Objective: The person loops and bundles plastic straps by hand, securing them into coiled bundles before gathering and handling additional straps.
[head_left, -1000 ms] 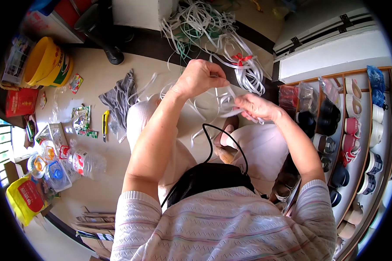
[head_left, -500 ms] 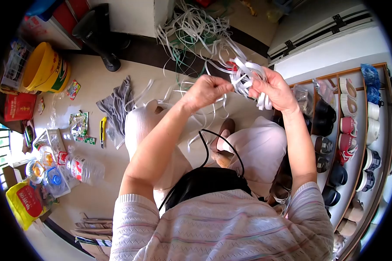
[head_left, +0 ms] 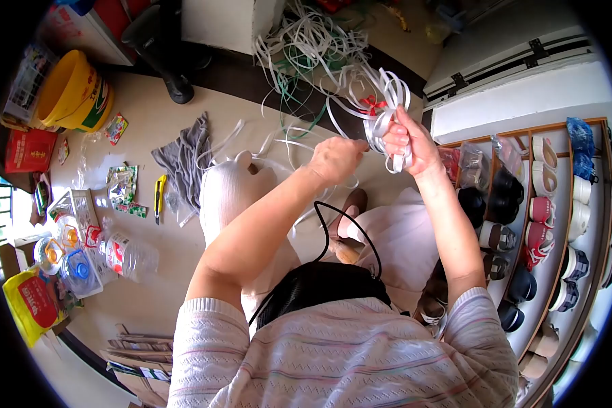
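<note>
A looped bundle of white strap (head_left: 392,88) is gripped in my right hand (head_left: 413,141), its loops rising above the fingers and hanging a little below them. Close beside it on the left, my left hand (head_left: 336,160) is closed in a pinch, its fingertips at the edge of the bundle; what they hold is too small to make out. A red ribbon (head_left: 372,105) shows just left of the loops. Beyond the hands, a tangled heap of white and green straps (head_left: 313,44) lies on the floor, with loose strands trailing toward my knees.
A shoe rack (head_left: 523,224) stands along the right side. On the left are a yellow bucket (head_left: 75,92), plastic bottles (head_left: 126,255), a yellow cutter (head_left: 160,198) and a grey cloth (head_left: 185,160). Black boots (head_left: 160,61) stand at the upper left.
The strap was loose between my hands at first; now it is bunched in loops in my right hand, which has moved up. My left hand has shifted right and down, close to the bundle.
</note>
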Demonstrator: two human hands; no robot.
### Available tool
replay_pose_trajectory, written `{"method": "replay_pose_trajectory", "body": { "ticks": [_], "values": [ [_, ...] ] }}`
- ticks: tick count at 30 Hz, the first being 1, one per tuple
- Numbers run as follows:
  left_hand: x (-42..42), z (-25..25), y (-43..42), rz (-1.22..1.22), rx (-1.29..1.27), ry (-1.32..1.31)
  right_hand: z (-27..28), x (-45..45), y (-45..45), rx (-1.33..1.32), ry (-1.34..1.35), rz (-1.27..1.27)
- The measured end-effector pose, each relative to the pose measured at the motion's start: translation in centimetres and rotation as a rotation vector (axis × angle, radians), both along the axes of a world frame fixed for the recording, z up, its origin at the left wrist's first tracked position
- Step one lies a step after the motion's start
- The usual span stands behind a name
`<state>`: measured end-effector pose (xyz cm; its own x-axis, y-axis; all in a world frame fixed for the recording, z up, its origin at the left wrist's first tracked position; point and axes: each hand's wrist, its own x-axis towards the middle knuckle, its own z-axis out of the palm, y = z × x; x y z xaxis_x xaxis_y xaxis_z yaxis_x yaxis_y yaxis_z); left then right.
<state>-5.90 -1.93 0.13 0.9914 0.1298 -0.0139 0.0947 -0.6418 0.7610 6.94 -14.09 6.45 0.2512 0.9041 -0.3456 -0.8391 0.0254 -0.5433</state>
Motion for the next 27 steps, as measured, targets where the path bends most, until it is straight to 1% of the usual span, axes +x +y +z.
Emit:
{"method": "replay_pose_trajectory", "body": {
  "ticks": [1,3,4,7,8,9,11,12,14,15,16,18,19,21,22,25,26,27],
  "values": [
    [0.1,0.0,-0.3,0.005,-0.017,-0.036,-0.1,0.3,-0.1,0.055,0.080,-0.025],
    [0.3,0.4,-0.7,0.075,-0.004,-0.006,-0.1,0.1,0.0,0.160,0.245,-0.074],
    [0.4,0.6,-0.7,0.112,0.005,0.009,0.2,-0.4,0.1,0.183,0.332,-0.161],
    [1.1,1.0,-0.1,0.267,-0.012,-0.008,1.1,-2.9,1.1,0.396,0.472,-0.085],
    [1.2,1.3,0.0,0.334,-0.064,-0.046,1.3,-3.4,1.5,0.451,0.510,-0.047],
    [1.2,1.6,0.1,0.314,-0.087,-0.030,2.1,-4.2,1.8,0.444,0.513,-0.095],
    [1.1,1.9,0.3,0.278,-0.136,0.007,2.2,-4.5,2.1,0.412,0.414,-0.141],
    [1.0,1.4,0.0,0.240,-0.120,-0.011,1.9,-4.1,2.0,0.299,0.237,-0.143],
    [0.4,1.3,-0.2,0.085,-0.089,-0.062,1.1,-2.4,1.2,0.075,-0.117,-0.141],
    [0.2,1.3,-0.2,0.007,-0.072,-0.089,1.4,-1.6,0.8,-0.151,-0.305,-0.171],
    [-0.1,1.5,0.0,-0.041,-0.104,-0.112,1.4,-0.6,0.2,-0.294,-0.480,-0.135],
    [-0.7,2.6,0.9,-0.059,-0.103,-0.155,0.8,0.7,-0.8,-0.573,-0.858,-0.061],
    [-0.9,3.1,1.2,-0.067,-0.103,-0.176,0.2,0.6,-1.0,-0.589,-0.825,-0.104],
    [-0.6,2.2,0.9,-0.069,-0.084,-0.218,-0.6,-0.5,-1.3,-0.619,-0.758,-0.188],
    [-0.4,1.7,0.8,-0.068,-0.072,-0.238,0.1,-1.0,-1.1,-0.510,-0.535,-0.213],
    [0.4,0.8,0.8,0.102,0.098,0.009,0.5,-0.9,-0.7,0.034,0.090,-0.064],
    [0.8,0.7,0.9,0.174,0.096,0.032,0.8,-1.4,-0.7,0.151,0.228,-0.012],
    [0.9,0.7,0.6,0.188,0.065,-0.027,1.3,-2.3,-0.4,0.232,0.286,-0.019]
  ]
}}
